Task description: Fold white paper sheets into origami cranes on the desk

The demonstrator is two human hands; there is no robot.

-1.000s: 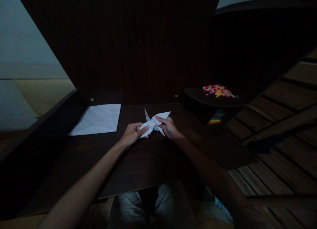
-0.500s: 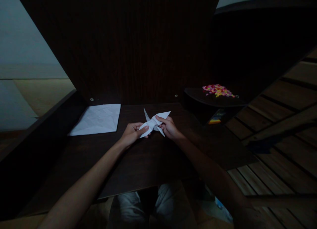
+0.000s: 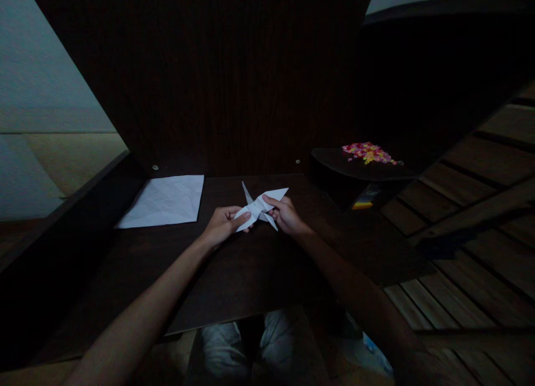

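A white origami crane [image 3: 256, 207] is held between both hands above the dark desk [image 3: 234, 274]. Its two wings spread left and right, with one thin point rising at the back and another slanting toward me at the front right. My left hand [image 3: 223, 225] pinches the left wing, thumb on top and fingers beneath. On the right wing, my right hand [image 3: 287, 214] closes the same way, its thumb near the crane's middle. The fingers under the paper are partly hidden.
A creased white sheet of paper [image 3: 165, 202] lies on the desk to the left. Many small pink, red and yellow pieces [image 3: 368, 152] are heaped on a rounded shelf [image 3: 330, 159] at the right. A dark side panel [image 3: 62, 224] borders the desk's left.
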